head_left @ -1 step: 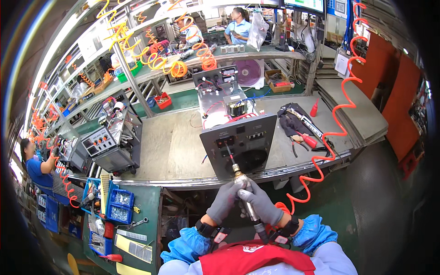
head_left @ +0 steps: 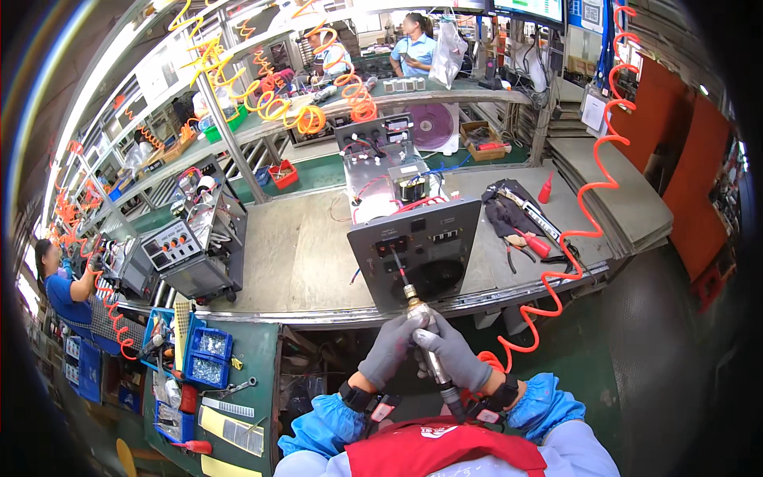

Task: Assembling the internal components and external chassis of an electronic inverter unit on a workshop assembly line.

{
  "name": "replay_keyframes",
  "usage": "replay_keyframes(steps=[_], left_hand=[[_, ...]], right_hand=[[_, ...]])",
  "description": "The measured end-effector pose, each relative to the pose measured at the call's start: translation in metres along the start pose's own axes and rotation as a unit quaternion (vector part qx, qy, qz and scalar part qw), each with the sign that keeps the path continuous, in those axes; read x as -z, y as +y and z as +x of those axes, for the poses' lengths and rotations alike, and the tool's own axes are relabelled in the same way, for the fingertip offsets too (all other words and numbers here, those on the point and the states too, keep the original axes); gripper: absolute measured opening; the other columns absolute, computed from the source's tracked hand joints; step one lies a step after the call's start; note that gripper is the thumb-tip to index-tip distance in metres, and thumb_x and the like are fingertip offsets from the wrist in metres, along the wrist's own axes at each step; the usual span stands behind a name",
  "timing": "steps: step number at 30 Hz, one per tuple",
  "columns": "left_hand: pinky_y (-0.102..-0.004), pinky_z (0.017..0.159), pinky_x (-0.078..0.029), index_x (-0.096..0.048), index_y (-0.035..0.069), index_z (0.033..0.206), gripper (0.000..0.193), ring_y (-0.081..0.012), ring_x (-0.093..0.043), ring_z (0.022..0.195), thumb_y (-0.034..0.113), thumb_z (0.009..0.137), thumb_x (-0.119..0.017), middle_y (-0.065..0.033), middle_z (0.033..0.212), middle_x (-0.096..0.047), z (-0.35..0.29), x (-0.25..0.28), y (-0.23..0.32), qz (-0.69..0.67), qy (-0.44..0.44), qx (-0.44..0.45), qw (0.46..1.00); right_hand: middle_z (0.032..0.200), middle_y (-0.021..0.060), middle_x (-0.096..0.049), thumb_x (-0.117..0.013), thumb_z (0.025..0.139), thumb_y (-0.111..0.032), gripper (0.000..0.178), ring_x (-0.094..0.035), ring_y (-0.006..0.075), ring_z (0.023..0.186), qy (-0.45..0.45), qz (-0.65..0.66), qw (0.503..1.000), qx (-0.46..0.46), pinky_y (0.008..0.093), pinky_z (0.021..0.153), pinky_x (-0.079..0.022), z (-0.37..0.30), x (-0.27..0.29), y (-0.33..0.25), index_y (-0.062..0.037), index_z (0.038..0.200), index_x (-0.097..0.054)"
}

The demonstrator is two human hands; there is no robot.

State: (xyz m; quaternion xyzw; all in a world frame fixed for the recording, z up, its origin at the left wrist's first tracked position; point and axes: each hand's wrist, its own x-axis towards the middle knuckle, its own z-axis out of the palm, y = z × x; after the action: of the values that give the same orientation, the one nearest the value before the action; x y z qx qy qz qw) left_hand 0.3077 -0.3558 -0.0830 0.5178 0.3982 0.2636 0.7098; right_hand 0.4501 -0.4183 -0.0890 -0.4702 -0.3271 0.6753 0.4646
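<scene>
Around the two gloved hands, the bench [head_left: 274, 262] was busy. At ten o'clock stood a boxy unit [head_left: 199, 258] with orange knobs; at nine, blue bins [head_left: 208, 371] held small metal hardware. Pliers [head_left: 511, 256] and a red squeeze bottle [head_left: 537, 245] lay toward two o'clock, beyond which a coiled orange hose [head_left: 590, 187] hung, curving down near the right wrist. At twelve, an upright dark panel [head_left: 441, 252] stood directly before the hands, hiding part of the open chassis [head_left: 366, 168] behind it.

The left hand [head_left: 388, 350] and right hand [head_left: 456, 350] were both closed around a driver [head_left: 436, 369]. Its body ran from between them toward five o'clock; its slender bit [head_left: 403, 269] pointed toward eleven, over the panel's face, though contact could not be told.
</scene>
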Motion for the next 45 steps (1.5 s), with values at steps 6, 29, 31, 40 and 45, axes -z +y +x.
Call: replay_keyframes(steps=[6, 29, 31, 40, 45], left_hand=[[-0.0274, 0.072, -0.046, -0.062, 0.000, 0.105, 0.039, -0.0110, -0.056, 0.081, 0.037, 0.095, -0.055, -0.0036, 0.089, -0.063, 0.002, 0.003, 0.000, -0.009, -0.007, -0.005, 1.000], [-0.0219, 0.050, -0.040, -0.059, 0.006, 0.097, 0.032, -0.0067, -0.050, 0.056, 0.038, 0.096, -0.053, 0.0000, 0.072, -0.056, -0.001, 0.002, -0.001, -0.085, -0.062, 0.017, 0.994], [-0.0216, 0.050, -0.040, -0.059, 0.006, 0.098, 0.032, -0.0065, -0.050, 0.055, 0.038, 0.096, -0.053, 0.0002, 0.072, -0.056, -0.002, 0.001, -0.003, -0.089, -0.056, 0.005, 0.994], [-0.0215, 0.048, -0.034, -0.058, 0.009, 0.096, 0.035, -0.0052, -0.046, 0.054, 0.044, 0.095, -0.052, 0.0026, 0.069, -0.054, 0.007, 0.001, -0.013, -0.052, -0.038, -0.010, 0.998], [-0.0209, 0.046, -0.028, -0.060, 0.010, 0.092, 0.044, -0.0036, -0.036, 0.053, 0.051, 0.099, -0.044, 0.0068, 0.065, -0.041, 0.037, 0.037, 0.008, -0.124, 0.150, -0.058, 0.979]], right_hand=[[0.082, 0.0041, -0.056, -0.056, 0.095, -0.031, 0.042, -0.059, 0.0134, 0.064, -0.003, -0.002, 1.000, 0.022, 0.0307, 0.058, -0.057, 0.003, 0.003, 0.007, -0.0130, 0.130, -0.041], [0.082, 0.0069, -0.060, -0.041, 0.101, -0.045, 0.039, -0.062, 0.0189, 0.066, -0.137, 0.259, 0.954, -0.057, 0.0362, 0.063, -0.055, 0.000, 0.008, 0.003, -0.0124, 0.121, -0.049], [0.083, 0.0066, -0.060, -0.041, 0.102, -0.044, 0.037, -0.062, 0.0183, 0.067, -0.125, 0.238, 0.962, -0.051, 0.0361, 0.062, -0.056, -0.004, 0.005, 0.001, -0.0148, 0.123, -0.048], [0.082, 0.0058, -0.057, -0.046, 0.100, -0.034, 0.040, -0.059, 0.0139, 0.060, -0.095, 0.191, 0.977, -0.013, 0.0329, 0.056, -0.057, -0.011, 0.002, -0.004, -0.0184, 0.135, -0.037], [0.083, 0.0072, -0.056, -0.052, 0.097, -0.026, 0.058, -0.060, 0.0143, 0.064, -0.111, 0.129, 0.985, -0.018, 0.0331, 0.056, -0.057, -0.034, 0.005, -0.002, -0.0189, 0.147, -0.023]])
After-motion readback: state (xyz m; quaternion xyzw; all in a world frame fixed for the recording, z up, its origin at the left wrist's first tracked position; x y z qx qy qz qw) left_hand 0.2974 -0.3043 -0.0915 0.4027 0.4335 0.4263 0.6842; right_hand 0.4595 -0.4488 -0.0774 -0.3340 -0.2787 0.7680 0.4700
